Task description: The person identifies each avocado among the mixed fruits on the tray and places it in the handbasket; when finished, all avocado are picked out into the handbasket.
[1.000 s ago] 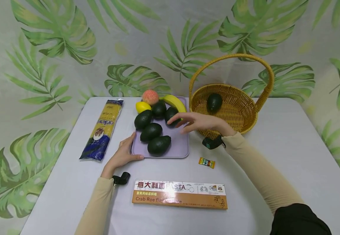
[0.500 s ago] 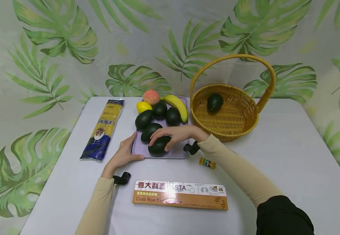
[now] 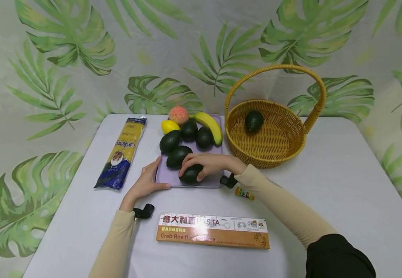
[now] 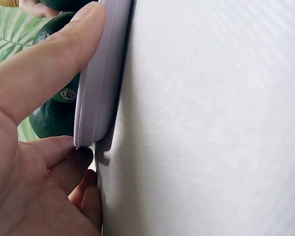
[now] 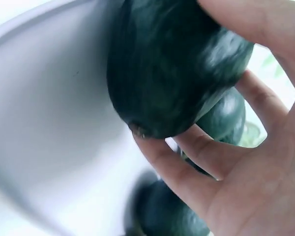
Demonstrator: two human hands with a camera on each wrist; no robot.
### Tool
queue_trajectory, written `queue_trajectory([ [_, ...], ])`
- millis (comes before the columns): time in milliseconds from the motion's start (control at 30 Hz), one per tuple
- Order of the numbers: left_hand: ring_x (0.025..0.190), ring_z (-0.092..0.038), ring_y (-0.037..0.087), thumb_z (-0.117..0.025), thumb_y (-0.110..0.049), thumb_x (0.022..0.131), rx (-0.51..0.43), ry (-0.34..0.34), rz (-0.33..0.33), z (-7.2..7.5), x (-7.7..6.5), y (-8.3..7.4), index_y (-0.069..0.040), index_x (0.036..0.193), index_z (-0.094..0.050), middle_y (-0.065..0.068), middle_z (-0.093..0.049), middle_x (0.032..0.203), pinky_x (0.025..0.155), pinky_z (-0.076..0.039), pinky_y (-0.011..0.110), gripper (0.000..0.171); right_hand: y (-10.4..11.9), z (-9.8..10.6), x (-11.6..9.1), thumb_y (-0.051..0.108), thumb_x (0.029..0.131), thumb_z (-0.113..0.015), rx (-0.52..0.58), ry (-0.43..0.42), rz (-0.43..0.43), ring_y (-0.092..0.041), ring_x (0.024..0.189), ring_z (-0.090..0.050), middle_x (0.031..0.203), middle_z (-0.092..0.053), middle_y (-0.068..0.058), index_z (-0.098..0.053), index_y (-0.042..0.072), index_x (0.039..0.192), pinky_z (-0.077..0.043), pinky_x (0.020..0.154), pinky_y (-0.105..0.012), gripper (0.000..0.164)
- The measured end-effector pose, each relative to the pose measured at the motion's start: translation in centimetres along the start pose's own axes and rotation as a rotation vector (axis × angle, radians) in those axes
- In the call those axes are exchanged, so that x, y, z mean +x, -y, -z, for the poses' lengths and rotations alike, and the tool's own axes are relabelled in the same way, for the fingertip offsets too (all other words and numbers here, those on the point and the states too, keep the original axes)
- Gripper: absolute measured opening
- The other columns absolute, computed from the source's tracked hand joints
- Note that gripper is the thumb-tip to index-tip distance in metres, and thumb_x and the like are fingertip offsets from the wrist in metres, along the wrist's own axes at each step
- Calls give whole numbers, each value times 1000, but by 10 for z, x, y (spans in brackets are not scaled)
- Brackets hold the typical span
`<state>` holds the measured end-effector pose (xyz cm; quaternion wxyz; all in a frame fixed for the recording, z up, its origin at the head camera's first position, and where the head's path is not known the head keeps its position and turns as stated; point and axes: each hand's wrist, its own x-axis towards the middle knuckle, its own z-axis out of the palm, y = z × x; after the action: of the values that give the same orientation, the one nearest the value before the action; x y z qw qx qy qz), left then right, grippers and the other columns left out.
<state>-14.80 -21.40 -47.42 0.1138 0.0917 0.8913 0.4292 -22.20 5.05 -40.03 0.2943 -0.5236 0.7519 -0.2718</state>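
Note:
In the head view, my right hand [image 3: 210, 163] grips a dark green avocado [image 3: 189, 177] at the near side of a lilac tray [image 3: 210, 181]. The right wrist view shows the thumb and fingers around this avocado [image 5: 167, 64], its stem end pointing down in that picture. At the tray's near left corner my left hand [image 3: 147, 180] holds the rim, the thumb along the near edge and the fingers round the left side. Several more avocados [image 3: 179, 156] lie on the tray, beside a lemon [image 3: 169, 126], a peach [image 3: 178, 114] and a banana [image 3: 210, 125].
Right of the tray stands a wicker basket [image 3: 273, 156] with a tall handle and one avocado [image 3: 254, 121] inside. A pasta bag [image 3: 122, 150] lies on the left. Nearer are a pasta box [image 3: 212, 230] and a small wrapped snack [image 3: 245, 193].
My right hand has come from beside the far avocados to the nearest one, gripped it and shifted it slightly right. The left hand has stayed at the tray corner.

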Motion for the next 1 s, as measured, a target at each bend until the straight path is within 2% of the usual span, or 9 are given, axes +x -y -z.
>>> queue_trajectory([
  [267, 140, -9, 36, -82, -27, 75, -2, -4, -3, 0, -1, -1, -3, 153, -11, 21, -17, 156, 110, -14, 56, 108, -1, 19, -42, 13, 88, -69, 171, -167, -15, -18, 116, -42, 132, -46, 0, -57, 16, 132, -43, 91, -41, 46],
  [367, 140, -9, 37, -82, -26, 76, -6, -3, -8, 0, -1, -1, -2, 153, -11, 22, -17, 155, 110, -14, 56, 108, -1, 31, -64, 18, 89, -69, 230, -251, -37, -20, 116, -43, 136, -45, 2, -55, 19, 134, -42, 93, -41, 47],
  [467, 140, -8, 36, -81, -26, 76, -8, 0, -10, 0, -1, -1, -2, 153, -11, 21, -17, 155, 110, -13, 56, 107, -3, 43, -89, 21, 90, -69, 282, -330, -92, -22, 119, -43, 140, -42, 3, -54, 22, 135, -40, 97, -43, 48],
  [600, 140, -9, 37, -81, -27, 76, -6, 0, -13, 0, -1, -1, -2, 153, -11, 21, -18, 155, 110, -13, 56, 107, -10, 58, -122, 21, 91, -67, 328, -418, -173, -25, 121, -45, 142, -40, -1, -51, 20, 138, -38, 100, -46, 50],
  [833, 140, -8, 36, -81, -27, 76, -5, 1, -13, -1, 0, 0, -2, 153, -10, 21, -17, 155, 110, -13, 56, 108, -33, 81, -172, 16, 93, -64, 319, -592, -309, -25, 116, -45, 136, -43, -6, -47, 15, 140, -42, 90, -41, 50],
  [1000, 140, -8, 36, -82, -27, 76, -8, 0, -11, -1, 0, 0, -2, 153, -10, 20, -17, 156, 110, -13, 55, 108, -49, 91, -195, 21, 96, -59, 326, -686, -409, -24, 118, -42, 145, -33, -6, -42, 18, 143, -44, 86, -41, 51],
])
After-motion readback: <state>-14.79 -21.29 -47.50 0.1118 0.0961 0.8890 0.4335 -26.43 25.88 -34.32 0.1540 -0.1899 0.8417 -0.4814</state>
